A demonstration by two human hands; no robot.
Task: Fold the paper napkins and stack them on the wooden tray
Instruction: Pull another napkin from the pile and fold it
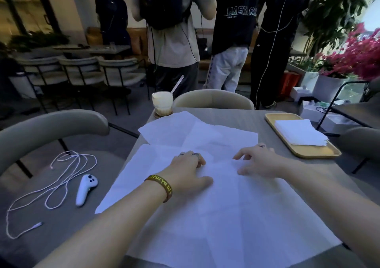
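The open paper napkin [205, 202] lies spread on the table [242, 119] just before you. Your right hand [259, 163] rests on it with fingers spread, probably pinning it flat for a fold. Your left hand [189, 171] has fingers bent onto the sheet; pinching or not, I cannot tell. Folded napkins [300, 132] sit stacked on the wooden tray [320, 152], far right.

Thin, creased matt paper napkin [216, 195] on smooth grey table [236, 117]; matt wooden tray [312, 154].
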